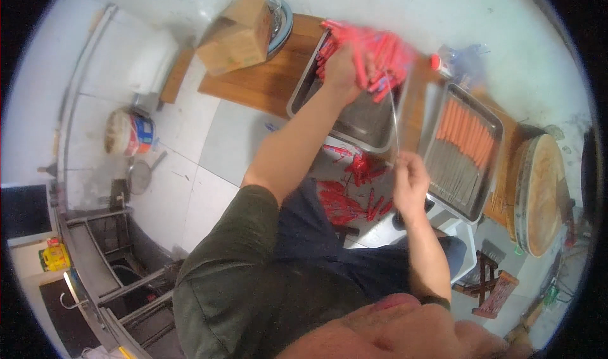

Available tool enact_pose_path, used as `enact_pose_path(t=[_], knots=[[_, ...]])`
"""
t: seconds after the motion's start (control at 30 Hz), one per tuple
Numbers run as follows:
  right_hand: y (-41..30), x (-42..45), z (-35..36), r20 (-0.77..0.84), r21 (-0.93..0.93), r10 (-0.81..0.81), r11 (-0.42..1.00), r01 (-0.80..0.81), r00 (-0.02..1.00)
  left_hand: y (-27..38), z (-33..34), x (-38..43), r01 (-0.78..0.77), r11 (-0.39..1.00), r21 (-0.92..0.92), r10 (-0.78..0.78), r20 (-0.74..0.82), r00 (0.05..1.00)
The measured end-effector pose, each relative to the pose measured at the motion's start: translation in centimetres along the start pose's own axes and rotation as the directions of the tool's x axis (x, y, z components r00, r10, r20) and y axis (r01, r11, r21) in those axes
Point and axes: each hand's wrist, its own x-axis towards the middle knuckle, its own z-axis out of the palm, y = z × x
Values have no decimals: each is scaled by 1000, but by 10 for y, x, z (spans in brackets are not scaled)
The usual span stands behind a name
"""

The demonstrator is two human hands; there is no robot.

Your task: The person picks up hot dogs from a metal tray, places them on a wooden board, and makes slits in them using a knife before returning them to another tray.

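My left hand (pixel 343 71) reaches over a metal tray (pixel 363 126) and grips a red-wrapped sausage (pixel 360 69); motion blur softens its fingers. A pile of red-wrapped sausages (pixel 392 47) fills the far part of that tray. Pinched in my right hand (pixel 411 178) is the lower end of a thin metal skewer (pixel 394 116). It points up towards the pile beside my left hand, and its far tip is unclear. To the right, a second metal tray (pixel 496 138) holds a row of unwrapped orange sausages (pixel 465 128), with thin skewers (pixel 449 176) extending towards me.
A cardboard box (pixel 237 38) sits by a blue-rimmed basin (pixel 285 28) on the wooden table (pixel 251 90). Torn red wrappers (pixel 337 200) litter the floor between my legs. A round board (pixel 544 195) stands at right, near a small folding stool (pixel 496 292). A bucket (pixel 128 133) lies left.
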Motion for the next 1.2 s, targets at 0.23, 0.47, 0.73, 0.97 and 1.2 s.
enact_pose_path(t=[0.23, 0.47, 0.73, 0.97, 1.2], knots=[[-1, 1, 9, 47, -166, -84, 982, 91, 995, 17, 5, 16, -68, 998, 0, 68, -10, 998], [-1, 2, 17, 96, -277, -121, 950, 143, 988, 26, -8, 26, -254, 958, 136, 262, -44, 964], [-5, 3, 19, 108, -321, -172, 926, 198, 979, 22, -22, 40, -235, 971, -52, 234, -26, 972], [-1, 3, 18, 116, -333, -158, 924, 188, 981, 25, -11, 35, -177, 984, 26, 178, -73, 981], [-2, 3, 20, 114, -322, -136, 932, 166, 984, 22, -16, 37, -236, 972, 3, 236, -1, 972]])
